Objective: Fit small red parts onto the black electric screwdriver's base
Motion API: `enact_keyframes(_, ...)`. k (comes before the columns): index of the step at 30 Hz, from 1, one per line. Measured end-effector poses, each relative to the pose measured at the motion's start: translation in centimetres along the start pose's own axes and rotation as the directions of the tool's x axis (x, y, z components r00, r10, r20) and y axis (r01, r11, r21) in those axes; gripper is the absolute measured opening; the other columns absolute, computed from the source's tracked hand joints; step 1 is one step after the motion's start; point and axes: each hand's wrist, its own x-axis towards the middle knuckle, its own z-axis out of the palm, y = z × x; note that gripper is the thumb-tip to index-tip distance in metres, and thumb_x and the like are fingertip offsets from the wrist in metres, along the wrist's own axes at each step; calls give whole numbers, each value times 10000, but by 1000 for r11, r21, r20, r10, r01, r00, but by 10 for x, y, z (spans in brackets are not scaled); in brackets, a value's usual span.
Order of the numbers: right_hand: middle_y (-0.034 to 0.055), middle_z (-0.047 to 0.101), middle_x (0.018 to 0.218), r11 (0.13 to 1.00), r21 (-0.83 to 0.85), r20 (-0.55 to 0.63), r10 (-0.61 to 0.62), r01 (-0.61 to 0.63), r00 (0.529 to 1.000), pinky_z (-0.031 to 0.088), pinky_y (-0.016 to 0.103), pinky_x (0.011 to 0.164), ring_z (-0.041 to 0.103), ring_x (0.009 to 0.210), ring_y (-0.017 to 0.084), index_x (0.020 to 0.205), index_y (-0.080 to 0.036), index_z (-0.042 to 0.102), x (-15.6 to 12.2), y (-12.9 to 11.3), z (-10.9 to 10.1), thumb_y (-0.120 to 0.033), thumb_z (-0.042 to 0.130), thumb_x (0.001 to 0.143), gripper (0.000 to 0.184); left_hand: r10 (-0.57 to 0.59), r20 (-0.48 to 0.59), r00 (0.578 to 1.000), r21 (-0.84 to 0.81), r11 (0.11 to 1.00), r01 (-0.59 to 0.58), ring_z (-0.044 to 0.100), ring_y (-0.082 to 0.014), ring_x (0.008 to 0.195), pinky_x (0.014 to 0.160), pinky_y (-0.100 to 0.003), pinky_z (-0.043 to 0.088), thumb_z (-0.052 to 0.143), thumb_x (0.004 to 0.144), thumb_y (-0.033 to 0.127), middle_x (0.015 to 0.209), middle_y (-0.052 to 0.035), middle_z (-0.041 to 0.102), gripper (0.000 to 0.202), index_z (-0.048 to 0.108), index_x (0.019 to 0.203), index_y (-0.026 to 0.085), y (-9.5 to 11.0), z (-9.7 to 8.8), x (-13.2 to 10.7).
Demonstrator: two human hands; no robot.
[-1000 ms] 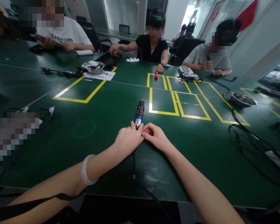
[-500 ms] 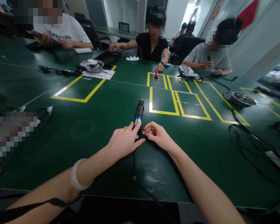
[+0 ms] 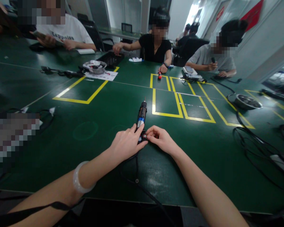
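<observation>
A black electric screwdriver (image 3: pixel 142 113), its tip pointing away from me, lies on the green table; a silver and blue stretch shows mid-body, where the casing looks partly open. My left hand (image 3: pixel 125 142) presses it at the rear, index finger along the body and thumb behind. From the right side, my right hand (image 3: pixel 161 138) pinches at a small red-and-silver part (image 3: pixel 145 136) at the rear end. Fingers hide much of that end, so I cannot tell exactly what the part is. A black cable (image 3: pixel 137 167) trails toward me from the tool.
Yellow tape rectangles (image 3: pixel 168 114) mark the table ahead. Across it, a person's hand (image 3: pixel 162 68) rests by a red object (image 3: pixel 159 76). A metal bowl (image 3: pixel 248 102) and coiled black cables (image 3: pixel 245 142) lie right; another bowl (image 3: pixel 94 66) sits on paper far left.
The view has shifted slightly. My right fingertips have moved a little at the rear of the screwdriver; my left hand keeps its hold.
</observation>
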Motion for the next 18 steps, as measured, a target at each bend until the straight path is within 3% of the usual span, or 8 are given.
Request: enact_keyframes(18, -23, 610, 728, 993, -118, -100, -44, 32, 994, 409, 245, 623, 540, 645, 112, 841, -188, 597, 2, 1, 10, -270, 636, 854, 91, -9, -2, 1000, 24, 1000, 9, 661, -318, 1136, 843, -400, 563, 437, 1002, 544, 1486, -191, 509, 687, 370, 1578, 175, 6, 0, 0)
